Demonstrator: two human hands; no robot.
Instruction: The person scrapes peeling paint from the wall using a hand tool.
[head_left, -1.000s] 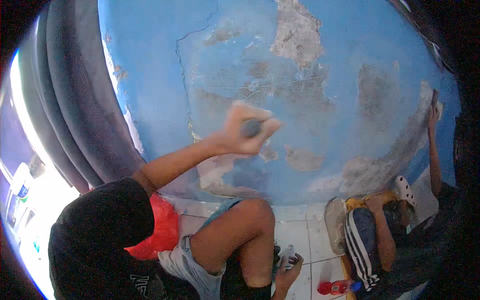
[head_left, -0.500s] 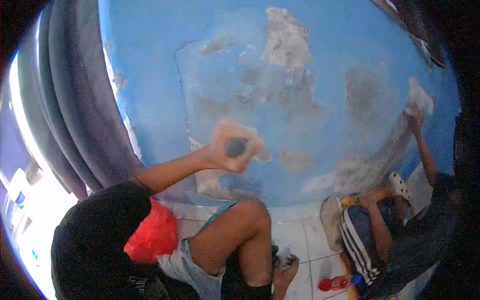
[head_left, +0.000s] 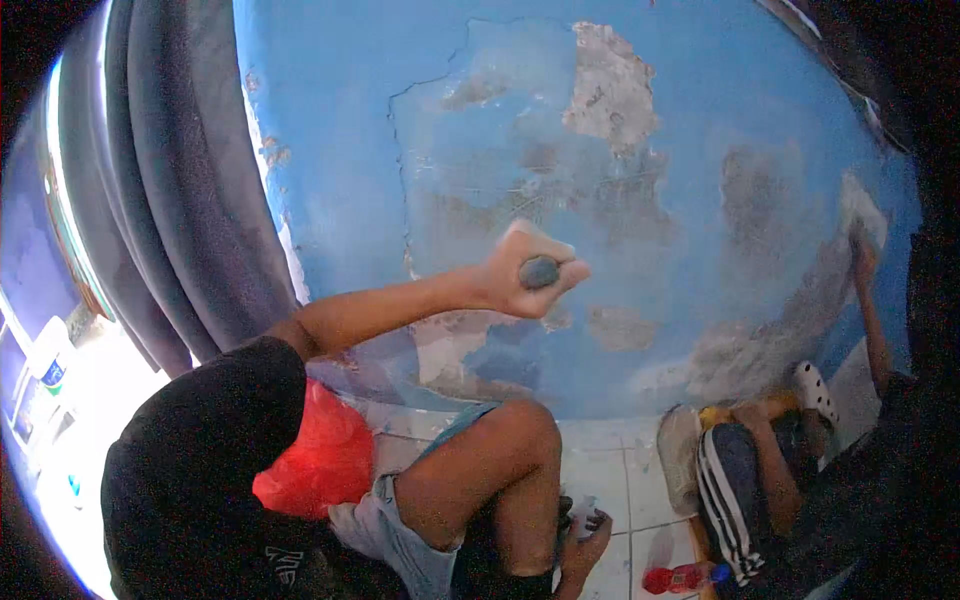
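My left hand (head_left: pixel 535 270) is closed around a rounded dark grey object (head_left: pixel 539 271), its end showing between the thumb and fingers. This hand is at the patchy blue wall (head_left: pixel 350 200), left of centre, just above a pale bare patch. Whether the object touches the wall cannot be made out. Low in the view, beside a bent knee (head_left: pixel 520 430), my right hand (head_left: pixel 585 540) has its fingers curled around a small whitish object (head_left: pixel 584 512), partly hidden and unclear in shape.
A co-worker sits at the right, one hand (head_left: pixel 863 250) raised to the wall. A red bottle with a blue cap (head_left: pixel 685 578) lies on the tiled floor (head_left: pixel 600 470). A red bag (head_left: pixel 325 450) lies behind the knee. Dark curtains (head_left: pixel 180 180) hang at the left.
My left hand went down and left, then back up and right, still holding the grey object. The co-worker's raised hand also shifted along the wall. The view has turned slightly.
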